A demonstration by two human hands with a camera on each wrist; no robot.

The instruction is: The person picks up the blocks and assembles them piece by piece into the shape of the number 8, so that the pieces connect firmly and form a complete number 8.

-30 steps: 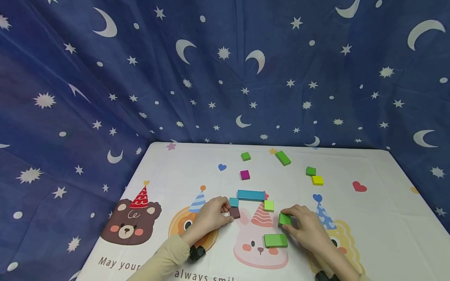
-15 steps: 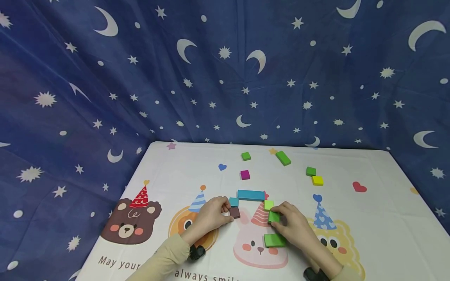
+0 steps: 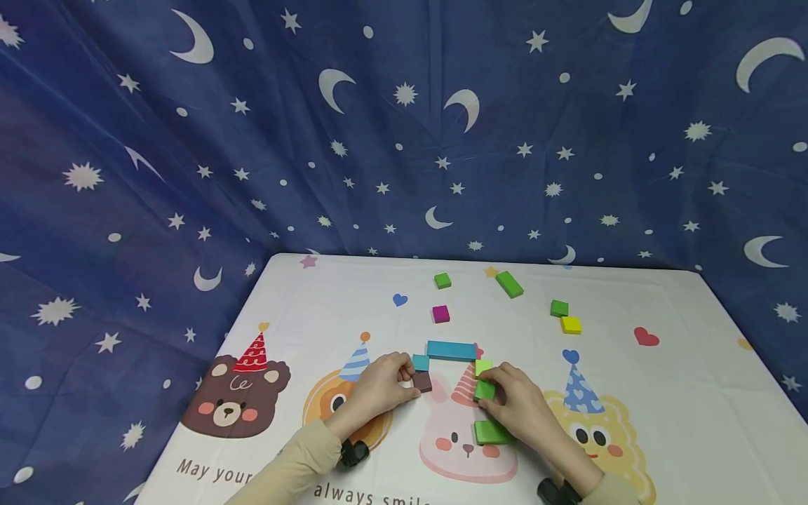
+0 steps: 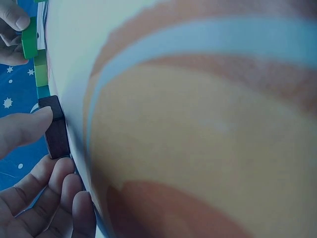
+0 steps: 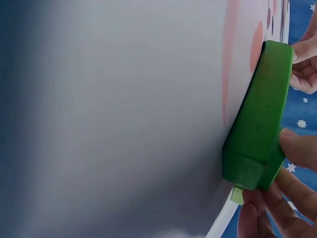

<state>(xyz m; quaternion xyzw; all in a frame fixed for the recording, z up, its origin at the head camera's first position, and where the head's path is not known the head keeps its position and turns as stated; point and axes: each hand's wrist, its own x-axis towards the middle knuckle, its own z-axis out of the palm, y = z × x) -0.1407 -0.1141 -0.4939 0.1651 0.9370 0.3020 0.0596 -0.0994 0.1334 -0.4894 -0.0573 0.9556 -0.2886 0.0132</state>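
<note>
Taking 12 o'clock as straight away from the person, the left hand (image 3: 381, 382) pinches a dark brown block (image 3: 421, 382) between thumb and fingertips, coming at it from its 8 o'clock side. A small blue block (image 3: 420, 362) sits at the brown block's 12 o'clock, against it. The long blue block (image 3: 451, 351) lies crosswise at 1 to 2 o'clock from the small blue block, with a yellow-green block (image 3: 483, 368) at its 4 o'clock end.

The right hand (image 3: 520, 403) grasps a green block (image 3: 484, 391) between thumb and fingers, at 6 o'clock from the yellow-green block and just beside it. Farther toward 6 o'clock, a larger green rectangular block (image 3: 492, 433) lies on the white tablecloth (image 3: 694, 393), partly behind the right hand.

A magenta block (image 3: 440, 314) is near 12 o'clock from the long blue block, with a small green block (image 3: 442, 280) beyond it. A green oblong block (image 3: 509, 284) lies slantwise at 3 o'clock from that one; at 4 o'clock from the oblong, a green square block (image 3: 559, 308) adjoins a yellow block (image 3: 571, 325).
</note>
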